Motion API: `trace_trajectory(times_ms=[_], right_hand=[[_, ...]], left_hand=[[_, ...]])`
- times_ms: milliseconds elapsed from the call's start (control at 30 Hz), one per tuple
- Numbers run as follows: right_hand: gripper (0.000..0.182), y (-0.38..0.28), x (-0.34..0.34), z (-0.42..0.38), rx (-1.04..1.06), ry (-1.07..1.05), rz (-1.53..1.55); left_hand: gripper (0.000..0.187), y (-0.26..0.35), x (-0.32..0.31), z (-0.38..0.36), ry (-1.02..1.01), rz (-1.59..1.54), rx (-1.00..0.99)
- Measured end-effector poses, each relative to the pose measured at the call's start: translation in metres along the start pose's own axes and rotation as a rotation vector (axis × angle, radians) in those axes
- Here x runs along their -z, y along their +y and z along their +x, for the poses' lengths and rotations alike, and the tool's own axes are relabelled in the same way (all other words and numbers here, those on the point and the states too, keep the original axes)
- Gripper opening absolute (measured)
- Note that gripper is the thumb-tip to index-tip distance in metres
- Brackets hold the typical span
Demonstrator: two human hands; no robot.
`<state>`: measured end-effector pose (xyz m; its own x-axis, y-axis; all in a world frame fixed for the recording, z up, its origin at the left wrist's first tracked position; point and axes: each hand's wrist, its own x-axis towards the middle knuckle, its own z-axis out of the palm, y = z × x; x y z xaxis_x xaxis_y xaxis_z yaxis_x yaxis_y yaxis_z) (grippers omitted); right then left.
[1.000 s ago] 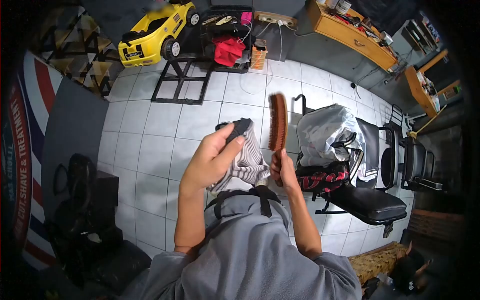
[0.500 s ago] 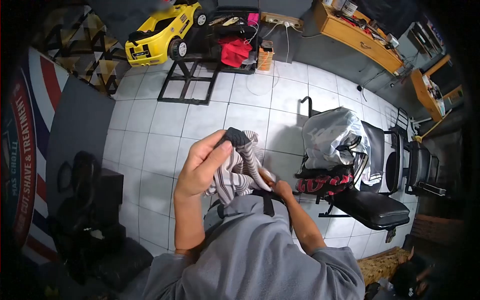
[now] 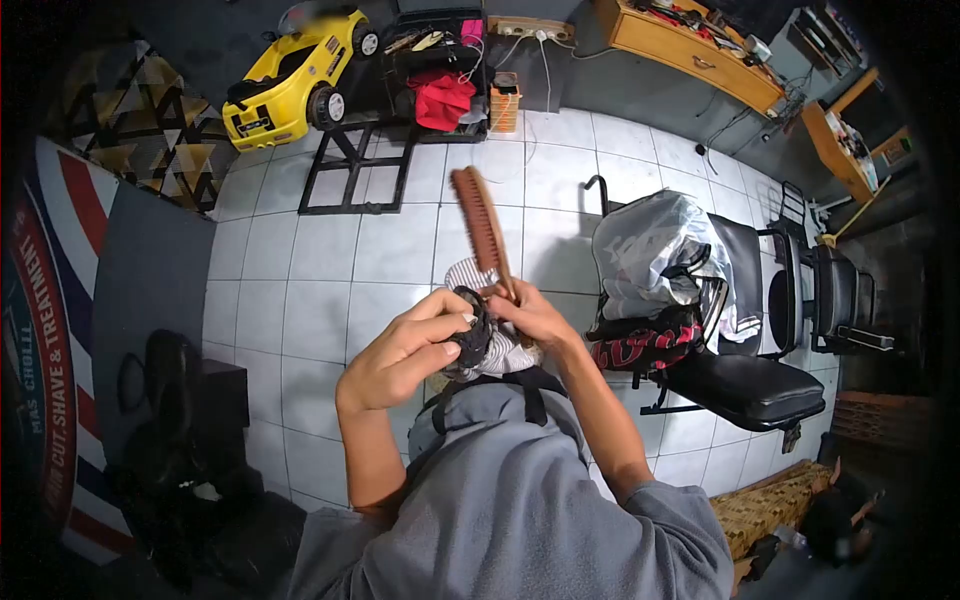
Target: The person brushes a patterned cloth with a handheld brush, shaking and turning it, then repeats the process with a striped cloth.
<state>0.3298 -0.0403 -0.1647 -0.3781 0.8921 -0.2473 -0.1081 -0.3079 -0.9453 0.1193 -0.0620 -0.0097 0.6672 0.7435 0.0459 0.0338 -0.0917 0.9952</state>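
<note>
In front of my waist, my left hand (image 3: 402, 352) is closed on the black neck edge (image 3: 480, 335) of a striped cloth (image 3: 466, 274), which looks like a barber cape. The cloth is bunched, with grey-and-white stripes showing above and below the fingers. Right beside it, my right hand (image 3: 540, 322) grips a wooden-handled brush (image 3: 482, 222) by its lower end. The brush points up and away from me, its reddish-brown bristles facing left.
To the right stands a black barber chair (image 3: 745, 408) with a silvery cape (image 3: 660, 245) draped over it. A black metal frame (image 3: 355, 208) lies on the tiled floor, near a yellow toy car (image 3: 285, 95) and an open black case (image 3: 480, 85). A wooden counter (image 3: 690, 62) lines the back wall.
My right hand has come up from waist level, bringing the brush into full view beside the cape. My left hand has lowered slightly, and the cloth is now more bunched.
</note>
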Motion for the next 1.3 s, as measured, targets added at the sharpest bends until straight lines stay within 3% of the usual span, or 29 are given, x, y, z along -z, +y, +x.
trace_trajectory(times_ms=[67,100,267,367,400,500,533,633,833,900,1033,1133,1200,1300], right_hand=[[0.045,-0.01,-0.019,0.002,-0.023,-0.102,0.029],[0.047,-0.007,-0.023,0.007,-0.133,-0.084,-0.037],[0.045,0.03,-0.037,0.028,-0.09,-0.02,-0.135],[0.047,0.015,-0.038,0.03,-0.371,-0.159,0.128],[0.05,-0.002,-0.04,0.022,-0.327,-0.209,-0.091],[0.048,0.031,-0.03,0.019,-0.101,-0.374,-0.21],[0.04,0.033,-0.028,0.019,-0.177,-0.417,-0.111],[0.036,0.043,-0.012,0.021,-0.269,-0.337,-0.372],[0.031,0.034,0.01,0.019,-0.107,0.15,0.192],[0.031,-0.008,0.004,0.01,-0.081,0.227,0.257],[0.03,-0.023,-0.002,0.001,-0.061,0.104,0.156],[0.03,-0.021,-0.012,-0.001,-0.02,0.112,0.303],[0.033,-0.031,-0.017,-0.004,0.007,0.144,0.498],[0.033,-0.053,-0.016,-0.009,0.115,0.092,0.666]], left_hand=[[0.026,0.0,0.004,-0.005,-0.03,0.033,0.056],[0.031,0.0,0.006,-0.007,-0.043,0.049,0.081],[0.032,-0.017,-0.004,-0.011,-0.145,0.055,-0.118],[0.03,-0.019,-0.007,-0.015,-0.128,0.119,-0.068],[0.031,-0.019,-0.007,-0.015,-0.115,0.153,-0.043],[0.037,-0.027,-0.008,-0.017,-0.007,0.275,-0.004],[0.035,-0.027,-0.006,-0.018,0.006,0.321,0.008],[0.032,-0.03,0.001,-0.022,0.103,0.325,0.03],[0.029,-0.044,0.03,-0.041,0.333,0.404,0.075],[0.029,-0.046,0.036,-0.046,0.414,0.411,0.093],[0.029,-0.039,0.035,-0.039,0.466,0.476,-0.024],[0.026,-0.032,0.035,-0.032,0.574,0.434,0.315],[0.022,-0.038,0.04,-0.037,0.582,0.444,0.295],[0.027,-0.069,0.05,-0.047,0.501,0.753,0.338]])
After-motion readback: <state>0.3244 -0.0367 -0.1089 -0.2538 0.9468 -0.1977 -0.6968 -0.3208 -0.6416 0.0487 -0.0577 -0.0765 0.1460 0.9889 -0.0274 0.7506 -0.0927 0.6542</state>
